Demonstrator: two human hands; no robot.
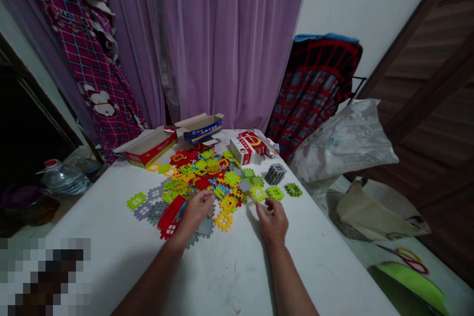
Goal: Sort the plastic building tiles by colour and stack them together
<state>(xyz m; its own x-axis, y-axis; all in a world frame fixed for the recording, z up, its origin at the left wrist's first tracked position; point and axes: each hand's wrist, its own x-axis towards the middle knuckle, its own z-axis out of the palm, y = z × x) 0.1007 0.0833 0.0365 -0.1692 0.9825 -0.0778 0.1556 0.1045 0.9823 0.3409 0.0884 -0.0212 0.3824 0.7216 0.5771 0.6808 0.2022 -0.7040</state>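
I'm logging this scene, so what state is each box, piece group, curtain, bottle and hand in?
Blue box: open, flap raised
Red-and-green box: open
Grey pieces at right: stacked
Mixed-colour pieces: heaped loosely
Purple curtain: hanging in folds
Bottle: capped
Left hand: curled, grip unclear
Right hand: thumb and fingers apart

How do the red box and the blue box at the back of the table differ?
The red box is red with a green edge along its lower side, while the blue box is blue with pale lettering and a yellow stripe. The red box sits at the table's left edge; the blue box stands farther back and to its right. Both are open, with bare cardboard showing inside.
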